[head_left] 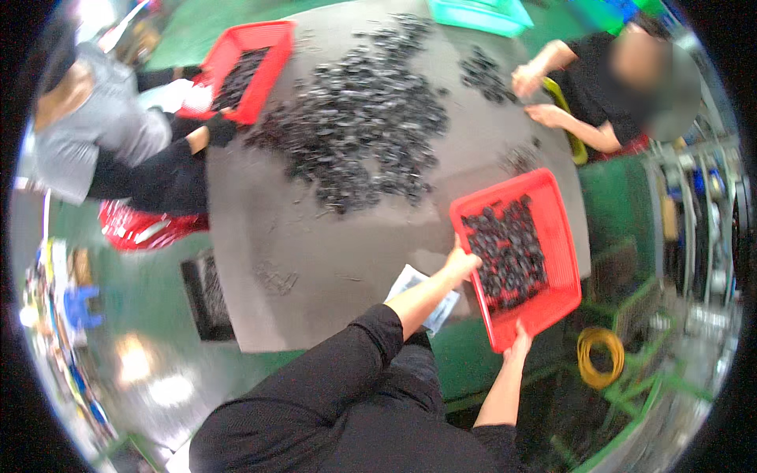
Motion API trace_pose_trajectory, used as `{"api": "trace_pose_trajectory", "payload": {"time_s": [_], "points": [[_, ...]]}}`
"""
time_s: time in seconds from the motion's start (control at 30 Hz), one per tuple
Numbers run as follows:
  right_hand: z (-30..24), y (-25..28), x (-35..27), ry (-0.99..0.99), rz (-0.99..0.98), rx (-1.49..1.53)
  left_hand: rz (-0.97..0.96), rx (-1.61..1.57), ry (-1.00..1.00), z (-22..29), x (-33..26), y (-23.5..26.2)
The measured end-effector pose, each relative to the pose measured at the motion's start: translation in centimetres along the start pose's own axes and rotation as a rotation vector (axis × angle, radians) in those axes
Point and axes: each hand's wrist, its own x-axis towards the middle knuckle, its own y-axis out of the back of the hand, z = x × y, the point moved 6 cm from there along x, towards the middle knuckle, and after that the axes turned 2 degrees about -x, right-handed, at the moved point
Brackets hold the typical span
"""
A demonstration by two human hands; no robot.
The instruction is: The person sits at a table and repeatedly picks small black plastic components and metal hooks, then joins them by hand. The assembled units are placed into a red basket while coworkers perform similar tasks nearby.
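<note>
Head view: left hand (pixel 465 262) and right hand (pixel 518 344) grip red tray (pixel 561 264) between them, black parts (pixel 505 256) inside; looks stiff, moderately heavy, load may slide; best held by opposite rims.

Head-worn fisheye; looks steeply down across the table (pixel 339 252).

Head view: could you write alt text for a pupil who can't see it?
The wearer's left hand and right hand hold a red basket of small black parts at the near right edge of a grey table. A large dark pile spreads beyond, with one co-worker at the left and another person at the right.
</note>
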Motion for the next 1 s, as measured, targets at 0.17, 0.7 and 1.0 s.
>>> {"api": "trace_pose_trajectory", "payload": {"time_s": [0.17, 0.7, 1.0], "points": [[-8.3, -5.9, -6.8, 0.197, -0.108, -0.090, -0.086, -0.201, 0.150, 3.8, -5.4, 3.2], [-20.8, -62.0, -20.8, 0.617, -0.874, -0.126, 0.225, -0.507, -0.771, 43.1, -10.6, 24.7], [-15.4, -81.7, -29.8, 1.278, -0.812, -0.494, 0.277, -0.702, -0.839, 50.5, -2.2, 41.2]]}}
